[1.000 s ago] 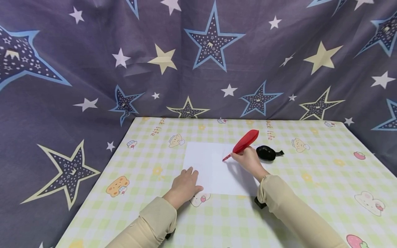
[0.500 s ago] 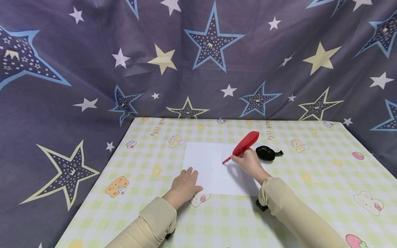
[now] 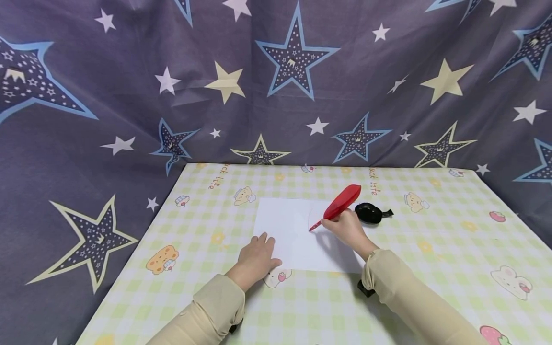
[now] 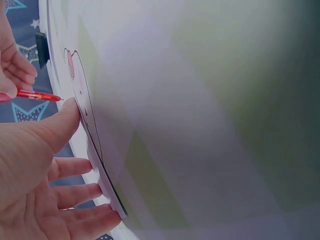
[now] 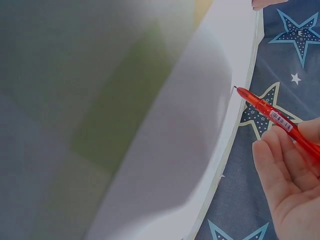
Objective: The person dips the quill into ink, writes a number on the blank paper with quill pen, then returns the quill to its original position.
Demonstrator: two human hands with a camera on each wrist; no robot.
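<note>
A red feather pen (image 3: 342,202) is pinched by my right hand (image 3: 348,230), its tip on the white paper (image 3: 293,220) and its feather top leaning up to the right. A faint curved line runs up the sheet from the tip. In the right wrist view the red pen barrel (image 5: 272,115) shows a barcode label and a dark point against the paper. My left hand (image 3: 255,258) rests with spread fingers on the paper's lower left edge; in the left wrist view its thumb and fingers (image 4: 75,192) lie along that edge.
Just right of the paper lies a glossy black rounded object (image 3: 369,213) with a short strap; its kind is unclear. A checked cloth with cartoon prints covers the table (image 3: 457,258). Behind and at the left hangs a dark star-patterned curtain (image 3: 194,105).
The pen tip has moved a little down the paper toward me, with my right hand and sleeve following. The faint line has grown longer. My left hand stays in place.
</note>
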